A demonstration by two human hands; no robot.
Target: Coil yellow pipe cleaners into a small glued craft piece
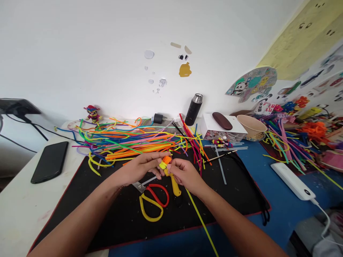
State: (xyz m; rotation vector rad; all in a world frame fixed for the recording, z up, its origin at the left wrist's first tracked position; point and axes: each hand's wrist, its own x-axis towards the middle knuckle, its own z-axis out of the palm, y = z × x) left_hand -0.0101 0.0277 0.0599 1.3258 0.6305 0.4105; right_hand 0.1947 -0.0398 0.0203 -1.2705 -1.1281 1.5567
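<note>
Between my hands is a small orange and yellow pipe-cleaner piece (165, 162). My left hand (142, 167) pinches it from the left with closed fingers. My right hand (185, 175) is closed on its right side, thumb and forefinger at the piece. A long yellow pipe cleaner (202, 221) runs from under my right hand to the bottom edge; its upper end is hidden. Below the hands lies a yellow-handled tool (175, 187), its front part covered. Scissors (151, 203) with one red and one yellow handle rest on the black mat (120, 228), blades partly behind my left hand.
Many coloured pipe cleaners (134, 141) lie behind the hands. A black phone (50, 162) is at left. Near the wall stand a black flask (194, 110), a white box (211, 125) and a beige bowl (252, 125). A cabled white power bank (293, 181) lies at right.
</note>
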